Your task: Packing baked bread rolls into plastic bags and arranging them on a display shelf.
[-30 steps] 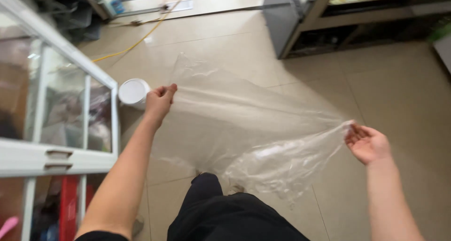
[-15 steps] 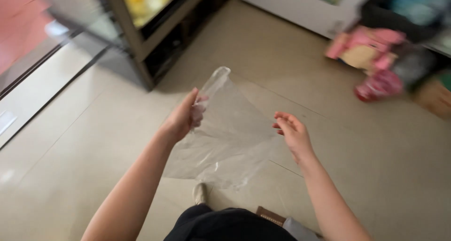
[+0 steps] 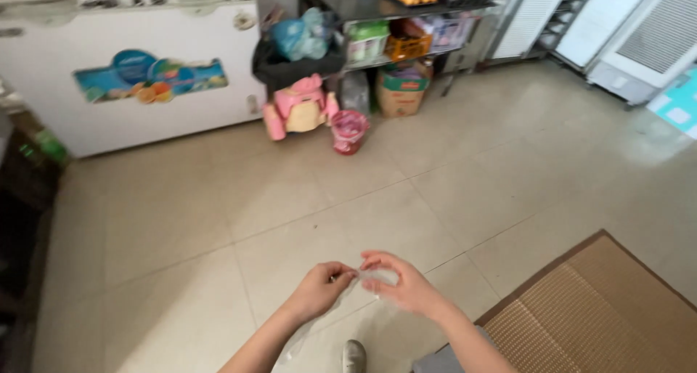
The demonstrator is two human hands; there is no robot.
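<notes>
Left hand [image 3: 319, 289] and right hand [image 3: 403, 284] pinch clear plastic sheet [image 3: 341, 311] together; beige tiled floor [image 3: 218, 220] below.

Bare tiled floor [image 3: 218, 220] open ahead and left of the hands, mat [image 3: 595, 315] low right, toy [image 3: 301, 108], bucket [image 3: 350, 132], box [image 3: 401, 90] and freezer [image 3: 131, 68] far ahead.

your only view comes from the camera on your head, tilted down and forward across the tiled floor [image 3: 181, 220]. your hands sit close at the bottom edge; the white chest freezer [image 3: 145, 82] and shelf rack [image 3: 377, 10] lie far off along the top.
</notes>
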